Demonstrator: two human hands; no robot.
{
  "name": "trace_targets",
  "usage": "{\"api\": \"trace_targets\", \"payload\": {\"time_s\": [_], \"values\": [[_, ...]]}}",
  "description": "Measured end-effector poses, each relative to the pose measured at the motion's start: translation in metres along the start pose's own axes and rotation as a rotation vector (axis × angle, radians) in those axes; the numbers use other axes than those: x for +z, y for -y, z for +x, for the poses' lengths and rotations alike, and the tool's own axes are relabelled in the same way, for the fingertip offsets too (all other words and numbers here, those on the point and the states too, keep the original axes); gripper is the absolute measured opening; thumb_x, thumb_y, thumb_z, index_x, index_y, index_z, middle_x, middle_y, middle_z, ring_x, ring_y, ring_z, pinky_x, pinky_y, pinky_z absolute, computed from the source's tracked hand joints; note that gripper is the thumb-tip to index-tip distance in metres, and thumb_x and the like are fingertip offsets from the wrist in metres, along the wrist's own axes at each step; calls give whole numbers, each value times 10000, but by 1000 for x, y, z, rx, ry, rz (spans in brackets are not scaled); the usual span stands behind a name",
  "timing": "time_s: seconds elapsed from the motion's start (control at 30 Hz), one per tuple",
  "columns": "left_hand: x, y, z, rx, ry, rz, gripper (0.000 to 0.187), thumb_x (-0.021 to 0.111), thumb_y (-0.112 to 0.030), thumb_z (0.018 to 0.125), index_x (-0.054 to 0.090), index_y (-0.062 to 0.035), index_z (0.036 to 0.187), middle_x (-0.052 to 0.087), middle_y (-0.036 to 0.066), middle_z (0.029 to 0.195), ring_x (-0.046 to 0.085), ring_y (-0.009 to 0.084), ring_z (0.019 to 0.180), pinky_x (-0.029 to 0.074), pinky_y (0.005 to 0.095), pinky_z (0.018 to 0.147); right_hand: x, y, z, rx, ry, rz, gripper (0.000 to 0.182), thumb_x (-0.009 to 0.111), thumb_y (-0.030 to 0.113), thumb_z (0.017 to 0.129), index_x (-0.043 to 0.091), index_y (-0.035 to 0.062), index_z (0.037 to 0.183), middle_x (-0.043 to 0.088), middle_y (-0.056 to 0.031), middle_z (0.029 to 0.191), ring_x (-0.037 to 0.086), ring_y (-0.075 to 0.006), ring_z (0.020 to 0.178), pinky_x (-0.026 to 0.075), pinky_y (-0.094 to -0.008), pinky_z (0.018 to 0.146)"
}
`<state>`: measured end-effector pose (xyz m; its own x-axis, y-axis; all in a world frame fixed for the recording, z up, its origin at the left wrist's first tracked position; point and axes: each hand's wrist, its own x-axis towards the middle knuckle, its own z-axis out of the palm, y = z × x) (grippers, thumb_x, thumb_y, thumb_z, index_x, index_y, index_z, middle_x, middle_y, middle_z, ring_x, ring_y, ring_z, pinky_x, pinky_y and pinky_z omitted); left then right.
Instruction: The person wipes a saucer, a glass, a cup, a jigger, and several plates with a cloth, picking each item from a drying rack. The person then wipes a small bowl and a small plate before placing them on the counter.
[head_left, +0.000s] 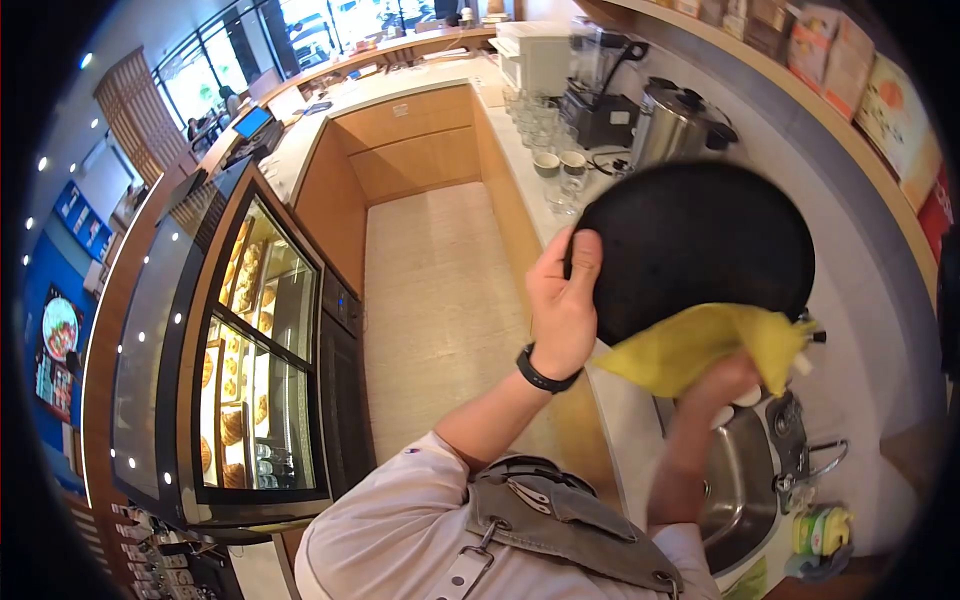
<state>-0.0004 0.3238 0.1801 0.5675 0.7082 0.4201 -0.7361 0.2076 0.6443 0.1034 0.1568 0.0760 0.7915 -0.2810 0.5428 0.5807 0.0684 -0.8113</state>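
A round black tray (700, 240) is held up over the counter, its flat face turned toward me. My left hand (568, 300) grips its left rim, the thumb lying over the face. A yellow cloth (690, 345) is spread across the tray's lower edge. Under that cloth is my right hand (728, 380), blurred and partly covered, with its fingers closed on the fabric. Just below it lies the metal sink (740, 490), with a faucet (825, 465) on its right side.
Along the counter stand glasses (530, 120), two cups (572, 162), a blender (600, 100) and a steel urn (668, 115). A yellow-green bottle (825, 530) is beside the sink. To the left is a lit pastry case (260, 360). A shelf (780, 65) with packages overhangs the right.
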Motion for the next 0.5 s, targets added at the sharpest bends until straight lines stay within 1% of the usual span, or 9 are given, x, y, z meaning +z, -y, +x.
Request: {"api": "trace_targets", "payload": {"time_s": [0.07, 0.1, 0.17, 0.2, 0.23, 0.27, 0.3, 0.4, 0.5], "values": [[-22, 5, 19, 124, -176, -3, 411, 515, -324, 1057, 609, 59, 1172, 655, 34, 1061, 581, 85, 894, 481, 218, 798, 75, 6, -62, 39, -16, 148, 367, 485, 235, 1031, 522, -7, 1305, 570, -149, 1301, 577, -238, 1166, 472, -391, 1001], [-44, 3, 32, 76, -175, 23, 407, 508, -326, 1059, 608, 52, 1177, 656, 42, 1082, 590, 92, 908, 486, 223, 807, 111, 25, -89, 203, -23, 470, 372, 479, 256, 1035, 516, 17, 1317, 556, -148, 1315, 561, -238, 1184, 459, -397, 1019], [-94, -8, 55, -25, -175, 81, 401, 494, -328, 1064, 605, 37, 1187, 659, 58, 1123, 608, 106, 936, 497, 232, 825, 123, 18, -111, 355, 257, 907, 358, 526, 272, 1023, 528, 29, 1286, 593, -120, 1243, 585, -233, 1117, 480, -397, 966], [-113, -19, 64, -129, -173, -18, 395, 489, -326, 1065, 606, 31, 1188, 662, 61, 1121, 612, 112, 945, 501, 241, 832, 127, 14, -122, 455, 396, 1106, 353, 549, 280, 1017, 534, 35, 1270, 612, -106, 1207, 597, -230, 1083, 491, -397, 939], [-132, -28, 72, -231, -167, -118, 388, 484, -323, 1066, 606, 25, 1188, 665, 64, 1119, 617, 118, 953, 506, 250, 839, 132, 11, -127, 571, 524, 1212, 353, 552, 278, 1013, 536, 34, 1268, 612, -108, 1207, 597, -234, 1084, 491, -397, 939], [-150, -35, 78, -338, -163, -217, 382, 479, -321, 1067, 607, 18, 1188, 667, 66, 1117, 622, 124, 961, 511, 259, 846, 143, 8, -131, 678, 645, 1267, 354, 555, 276, 1008, 538, 33, 1266, 612, -111, 1206, 597, -238, 1085, 491, -397, 938], [-167, -32, 83, -400, -168, -208, 370, 475, -310, 1067, 606, 9, 1202, 672, 74, 1127, 634, 139, 968, 523, 285, 869, 155, 6, -133, 765, 716, 1256, 355, 557, 273, 1004, 540, 33, 1264, 613, -113, 1206, 597, -241, 1086, 492, -396, 937], [-197, -22, 96, -507, -159, -210, 369, 477, -309, 1066, 607, 9, 1201, 673, 72, 1135, 642, 141, 987, 530, 294, 877, 207, -4, -137, 876, 788, 1052, 358, 565, 267, 990, 545, 30, 1257, 613, -120, 1205, 596, -252, 1088, 492, -396, 936], [-229, -25, 133, -448, -201, -208, 390, 485, -314, 1062, 596, 15, 1237, 663, 84, 1181, 636, 149, 1031, 528, 301, 903, 264, -17, -136, 862, 800, 853, 360, 573, 260, 976, 551, 28, 1251, 613, -127, 1204, 596, -263, 1091, 493, -395, 934]]}}
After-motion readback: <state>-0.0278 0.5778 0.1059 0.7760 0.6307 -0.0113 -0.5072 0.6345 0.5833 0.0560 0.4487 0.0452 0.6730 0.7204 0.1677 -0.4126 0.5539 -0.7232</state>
